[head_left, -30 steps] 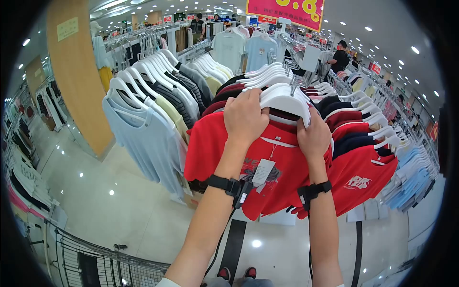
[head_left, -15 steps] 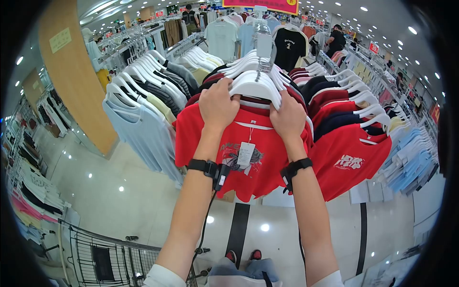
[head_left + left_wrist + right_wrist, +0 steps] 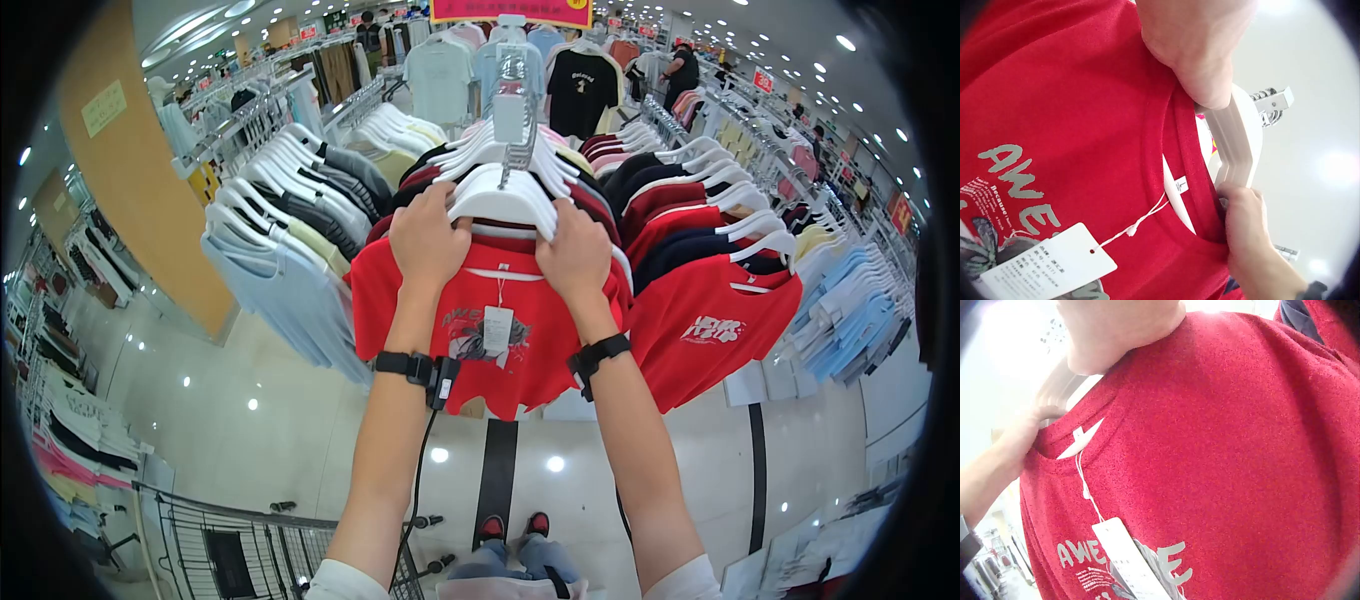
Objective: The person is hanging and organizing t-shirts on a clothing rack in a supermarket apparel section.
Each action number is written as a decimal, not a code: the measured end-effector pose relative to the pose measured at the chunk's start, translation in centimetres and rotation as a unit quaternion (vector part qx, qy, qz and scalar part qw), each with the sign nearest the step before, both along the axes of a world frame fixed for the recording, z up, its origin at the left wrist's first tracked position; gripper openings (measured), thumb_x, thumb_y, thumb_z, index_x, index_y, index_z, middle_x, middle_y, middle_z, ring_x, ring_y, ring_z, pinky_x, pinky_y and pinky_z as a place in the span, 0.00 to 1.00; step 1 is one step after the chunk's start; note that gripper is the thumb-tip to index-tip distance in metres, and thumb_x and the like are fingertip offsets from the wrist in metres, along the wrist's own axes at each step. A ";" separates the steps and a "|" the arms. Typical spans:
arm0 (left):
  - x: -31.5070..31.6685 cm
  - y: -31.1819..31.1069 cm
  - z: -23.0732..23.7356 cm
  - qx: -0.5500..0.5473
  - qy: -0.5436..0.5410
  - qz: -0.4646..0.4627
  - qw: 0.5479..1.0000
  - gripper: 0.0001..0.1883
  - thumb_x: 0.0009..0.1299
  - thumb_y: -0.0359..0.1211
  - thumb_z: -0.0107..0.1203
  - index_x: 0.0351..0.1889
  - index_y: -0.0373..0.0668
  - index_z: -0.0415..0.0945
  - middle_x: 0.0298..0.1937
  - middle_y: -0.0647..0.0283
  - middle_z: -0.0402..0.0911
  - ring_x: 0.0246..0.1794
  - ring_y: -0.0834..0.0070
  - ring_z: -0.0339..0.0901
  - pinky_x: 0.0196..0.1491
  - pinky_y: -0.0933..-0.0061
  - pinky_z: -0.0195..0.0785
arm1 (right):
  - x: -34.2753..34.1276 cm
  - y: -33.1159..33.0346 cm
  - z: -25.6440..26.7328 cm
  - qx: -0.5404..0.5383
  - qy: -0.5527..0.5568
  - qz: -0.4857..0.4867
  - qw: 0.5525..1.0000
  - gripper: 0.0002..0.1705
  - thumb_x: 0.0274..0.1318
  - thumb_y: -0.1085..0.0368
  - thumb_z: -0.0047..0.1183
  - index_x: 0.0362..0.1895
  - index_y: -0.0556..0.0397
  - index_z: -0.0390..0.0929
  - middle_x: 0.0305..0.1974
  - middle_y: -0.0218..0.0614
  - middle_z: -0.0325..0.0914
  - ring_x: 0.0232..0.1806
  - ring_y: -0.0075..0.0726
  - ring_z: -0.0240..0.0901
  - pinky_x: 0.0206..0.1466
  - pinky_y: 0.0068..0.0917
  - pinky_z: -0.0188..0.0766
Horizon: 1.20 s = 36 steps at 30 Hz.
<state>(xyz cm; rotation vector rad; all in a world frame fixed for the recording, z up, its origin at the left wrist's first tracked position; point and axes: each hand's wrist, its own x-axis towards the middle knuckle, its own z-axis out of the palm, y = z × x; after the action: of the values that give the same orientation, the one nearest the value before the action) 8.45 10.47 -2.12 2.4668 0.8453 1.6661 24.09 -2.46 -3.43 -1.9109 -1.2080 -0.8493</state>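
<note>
the left hand (image 3: pixel 428 240) and right hand (image 3: pixel 577 250) have fingers curled, gripping opposite shoulders of a white hanger (image 3: pixel 504 204). the red shirt (image 3: pixel 535 298) hangs on it, facing the person, a white tag (image 3: pixel 497 328) dangling over its print. behind crowd more white hangers (image 3: pixel 482 150); farther off hangs a black t-shirt (image 3: pixel 581 98).

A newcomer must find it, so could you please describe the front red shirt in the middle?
From the pink sign overhead, look down to the front white hanger. On it hangs the red shirt, set apart from the white-printed red neighbour at right by its grey lettering and dangling white tag.
</note>
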 end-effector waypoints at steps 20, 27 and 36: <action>-0.9 0.6 0.1 -0.018 0.018 -0.038 0.999 0.19 0.63 0.36 0.66 0.52 0.44 0.79 0.43 0.56 0.86 0.45 0.54 0.83 0.50 0.54 0.71 | -0.6 -0.4 0.4 -0.049 0.026 -0.008 0.998 0.21 0.50 0.63 0.64 0.49 0.52 0.77 0.38 0.44 0.82 0.40 0.56 0.80 0.45 0.49 0.74; -7.6 -0.6 -0.1 0.008 0.071 -0.127 0.989 0.31 0.70 0.36 0.64 0.71 0.40 0.70 0.70 0.51 0.75 0.71 0.54 0.71 0.72 0.56 0.62 | -2.2 -2.7 0.2 -0.064 0.018 0.037 0.997 0.29 0.55 0.64 0.63 0.62 0.55 0.73 0.52 0.44 0.80 0.56 0.51 0.75 0.62 0.47 0.68; -20.9 -9.0 -21.0 -0.382 0.033 -0.106 0.918 0.22 0.76 0.38 0.58 0.63 0.37 0.73 0.58 0.46 0.82 0.60 0.48 0.79 0.61 0.55 0.71 | -2.2 -2.8 0.8 -0.066 0.043 0.069 0.994 0.30 0.69 0.57 0.56 0.68 0.60 0.70 0.62 0.55 0.76 0.67 0.58 0.70 0.70 0.49 0.64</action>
<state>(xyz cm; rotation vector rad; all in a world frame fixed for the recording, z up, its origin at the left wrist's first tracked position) -12.43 1.52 -23.09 1.9682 0.9545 0.9249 21.89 -5.27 -2.65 -1.9231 -1.3545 -0.6212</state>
